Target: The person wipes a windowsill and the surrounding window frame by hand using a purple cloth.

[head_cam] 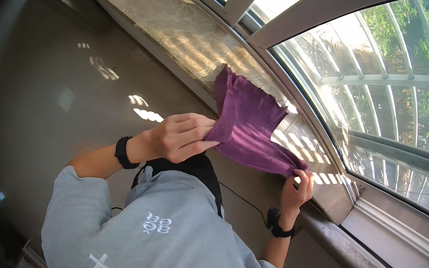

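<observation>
A purple cloth [249, 122] with frayed edges is stretched between both hands, partly over the marble window sill [171, 32]. My left hand [182, 137] pinches its near left edge, the fingers partly behind the fabric. Its near right corner is held between the thumb and fingers of my right hand [298, 188]. The cloth's far, ragged edge lies towards the window frame, and stripes of sunlight fall on it. Black bands are worn on both wrists.
Beyond the sill stand framed window panes [373, 74] with curved white bars outside. A thin black cable [244, 200] runs near my right wrist. Below the sill's left part is the grey floor [60, 82]. A rounded ledge [350, 254] lies at the lower right.
</observation>
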`<state>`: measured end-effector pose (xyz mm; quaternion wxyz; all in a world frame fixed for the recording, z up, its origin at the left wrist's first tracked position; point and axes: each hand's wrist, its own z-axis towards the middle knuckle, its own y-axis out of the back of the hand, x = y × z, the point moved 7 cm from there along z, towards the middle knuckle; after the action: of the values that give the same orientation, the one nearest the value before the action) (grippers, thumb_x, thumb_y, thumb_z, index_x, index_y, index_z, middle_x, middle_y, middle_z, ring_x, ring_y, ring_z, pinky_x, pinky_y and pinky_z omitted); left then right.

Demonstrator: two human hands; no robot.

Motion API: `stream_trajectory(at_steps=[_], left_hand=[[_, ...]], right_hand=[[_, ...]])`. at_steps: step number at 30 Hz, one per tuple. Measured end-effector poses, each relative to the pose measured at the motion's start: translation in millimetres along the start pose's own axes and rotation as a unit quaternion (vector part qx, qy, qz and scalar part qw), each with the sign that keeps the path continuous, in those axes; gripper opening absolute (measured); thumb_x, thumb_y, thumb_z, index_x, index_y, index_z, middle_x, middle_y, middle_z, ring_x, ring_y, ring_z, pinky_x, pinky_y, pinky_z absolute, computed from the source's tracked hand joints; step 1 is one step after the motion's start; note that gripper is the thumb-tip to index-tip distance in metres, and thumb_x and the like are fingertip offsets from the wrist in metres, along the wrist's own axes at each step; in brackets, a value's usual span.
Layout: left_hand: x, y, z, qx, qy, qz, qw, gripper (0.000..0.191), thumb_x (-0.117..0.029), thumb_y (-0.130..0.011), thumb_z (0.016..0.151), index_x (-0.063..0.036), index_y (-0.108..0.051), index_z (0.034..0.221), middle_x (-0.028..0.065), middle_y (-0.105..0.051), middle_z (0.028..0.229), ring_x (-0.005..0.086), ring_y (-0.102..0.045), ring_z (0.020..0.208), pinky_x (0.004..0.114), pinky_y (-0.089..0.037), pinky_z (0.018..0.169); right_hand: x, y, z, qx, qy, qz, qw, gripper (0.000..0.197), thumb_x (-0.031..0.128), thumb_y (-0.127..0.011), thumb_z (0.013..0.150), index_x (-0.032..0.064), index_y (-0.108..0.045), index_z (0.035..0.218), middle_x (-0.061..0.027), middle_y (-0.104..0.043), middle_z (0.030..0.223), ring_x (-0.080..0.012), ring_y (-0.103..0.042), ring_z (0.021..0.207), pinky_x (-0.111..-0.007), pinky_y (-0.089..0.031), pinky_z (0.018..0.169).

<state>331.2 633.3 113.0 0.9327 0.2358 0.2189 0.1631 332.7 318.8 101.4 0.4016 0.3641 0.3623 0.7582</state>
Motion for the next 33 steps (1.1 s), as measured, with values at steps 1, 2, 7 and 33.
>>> stream_trajectory(at_steps=[1,2,7,33], left_hand=[[-2,5,-2,-0.007,0.019,0.014,1.000,0.021,0.001,-0.066,0.076,0.0048,-0.065,0.097,0.0183,-0.067,0.092,0.0307,-0.068,0.083,0.038,-0.057,0.070],[-4,11,-4,-0.013,0.037,0.029,0.999,0.023,0.001,-0.068,0.078,0.0034,-0.064,0.100,0.0176,-0.067,0.091,0.0296,-0.068,0.078,0.037,-0.057,0.066],[-17,5,3,-0.007,0.102,0.010,0.995,0.039,0.002,-0.070,0.078,0.0000,-0.056,0.115,0.0125,-0.068,0.084,0.0265,-0.066,0.064,0.033,-0.054,0.058],[-146,113,189,-0.071,-0.299,-0.124,0.943,0.015,-0.028,-0.032,0.104,-0.0176,-0.043,0.104,-0.0015,-0.043,0.089,0.0099,-0.052,0.055,0.029,-0.043,0.060]], right_hand=[[1,9,-7,-0.036,0.000,0.001,0.999,0.018,-0.012,-0.063,0.080,0.0005,-0.060,0.093,-0.0116,-0.061,0.079,-0.0234,-0.062,0.067,-0.029,-0.048,0.056],[-17,15,-22,-0.062,-0.079,0.060,0.993,0.014,-0.009,-0.062,0.084,-0.0002,-0.059,0.095,-0.0103,-0.061,0.074,-0.0193,-0.060,0.061,-0.028,-0.047,0.053],[-2,29,-42,-0.125,-0.305,0.299,0.895,0.008,0.004,-0.050,0.100,-0.0007,-0.047,0.105,-0.0090,-0.060,0.064,-0.0122,-0.059,0.050,-0.023,-0.047,0.047],[-26,105,-85,-0.312,-0.251,0.190,0.896,0.014,-0.004,-0.061,0.091,-0.0035,-0.053,0.103,-0.0097,-0.064,0.092,-0.0084,-0.060,0.076,-0.019,-0.048,0.067]])
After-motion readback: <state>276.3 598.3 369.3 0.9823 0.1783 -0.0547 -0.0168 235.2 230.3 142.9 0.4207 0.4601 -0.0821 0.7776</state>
